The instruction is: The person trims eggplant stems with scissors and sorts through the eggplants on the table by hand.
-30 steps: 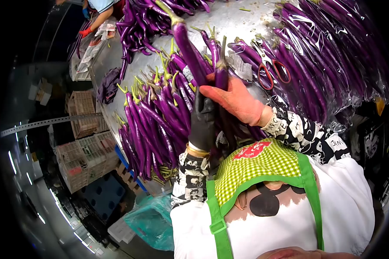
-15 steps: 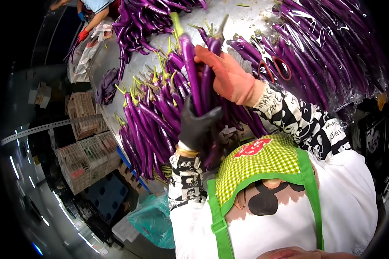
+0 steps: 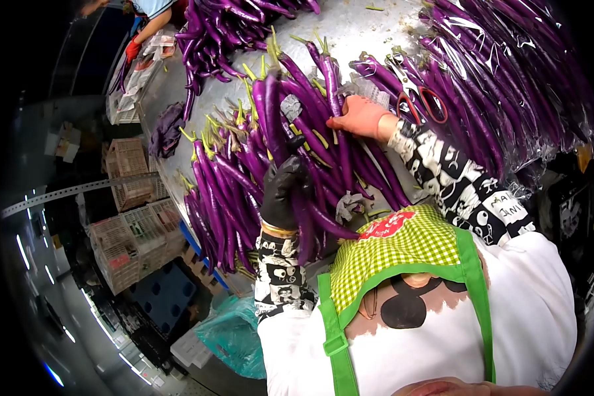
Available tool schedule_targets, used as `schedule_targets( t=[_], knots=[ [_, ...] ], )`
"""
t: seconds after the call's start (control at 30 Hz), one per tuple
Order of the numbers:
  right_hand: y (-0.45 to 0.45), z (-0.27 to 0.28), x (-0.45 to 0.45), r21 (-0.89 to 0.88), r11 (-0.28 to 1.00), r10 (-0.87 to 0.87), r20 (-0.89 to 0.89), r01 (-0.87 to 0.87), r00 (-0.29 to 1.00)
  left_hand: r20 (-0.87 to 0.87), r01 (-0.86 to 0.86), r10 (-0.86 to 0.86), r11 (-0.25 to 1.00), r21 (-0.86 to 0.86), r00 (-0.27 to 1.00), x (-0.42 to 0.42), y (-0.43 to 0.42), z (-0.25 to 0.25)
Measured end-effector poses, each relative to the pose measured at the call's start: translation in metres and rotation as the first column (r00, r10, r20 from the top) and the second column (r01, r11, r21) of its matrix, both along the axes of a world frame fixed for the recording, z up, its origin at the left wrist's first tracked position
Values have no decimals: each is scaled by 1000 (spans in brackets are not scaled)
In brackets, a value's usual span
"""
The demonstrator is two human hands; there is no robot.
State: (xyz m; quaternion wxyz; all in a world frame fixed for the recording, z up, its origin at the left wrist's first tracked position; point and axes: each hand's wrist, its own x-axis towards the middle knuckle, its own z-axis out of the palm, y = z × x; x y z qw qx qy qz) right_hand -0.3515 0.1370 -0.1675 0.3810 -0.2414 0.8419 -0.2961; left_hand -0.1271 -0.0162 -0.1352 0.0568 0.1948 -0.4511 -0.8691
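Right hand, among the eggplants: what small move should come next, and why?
Probably lift the eggplant at the fingertips of the right hand and draw it toward the left hand: the right fingertips rest against it, and the left hand is holding other eggplants.

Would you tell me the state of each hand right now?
Left hand: closed, holding eggplants.
Right hand: fingers against another eggplant; whether they grip it cannot be told.

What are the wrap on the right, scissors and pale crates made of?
Wrap: likely clear plastic film, glossy; wrinkled highlights, eggplants visible through it.
Scissors: blades look like polished metal; handles probably plastic, smooth red and black.
Crates: likely matte plastic; moulded-looking lattice walls.
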Motion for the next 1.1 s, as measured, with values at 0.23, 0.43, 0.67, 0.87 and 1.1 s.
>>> schedule_targets(
  t=[0.23,0.43,0.67,0.87,1.1],
  knots=[
    [18,26,44,-421,901,-128,-31,104,991,-175,-27,45,994,105,984,-3,15,13],
    [5,61,91,-589,808,-3,-38,-20,999,32,25,-40,919,394,999,3,8,-13],
    [31,31,46,-66,998,-26,-123,18,992,-44,-120,134,966,228,990,-2,-1,30],
    [26,-13,39,22,994,112,-119,-110,987,-97,128,-110,970,207,989,-9,-1,73],
    [31,10,62,-695,617,122,547,368,828,99,29,-69,933,358,993,2,-3,35]
  ],
)
